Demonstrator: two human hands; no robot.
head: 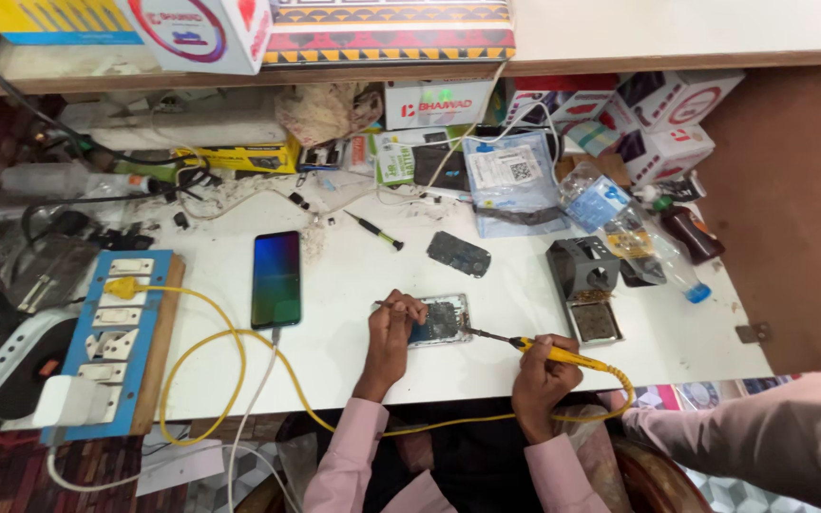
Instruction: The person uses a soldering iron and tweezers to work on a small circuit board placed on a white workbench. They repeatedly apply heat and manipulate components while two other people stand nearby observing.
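Head view: I'm pinning the opened phone [437, 320], circuit side up, on the white bench [353, 285] with my left hand [393, 323], fingers curled and pinched around a thin metal tool at the board's left edge. My right hand [544, 370] is closed in a pen grip around the yellow soldering iron [534, 348], its tip sitting at the board's right edge. To do this well, I'd say: keep the board pressed flat, steady the iron wrist on the bench, touch only the joint. The yellow cord [230, 351] is looping toward the blue switchboard [111, 332]; a lit smartphone [276, 278] is charging just beside.
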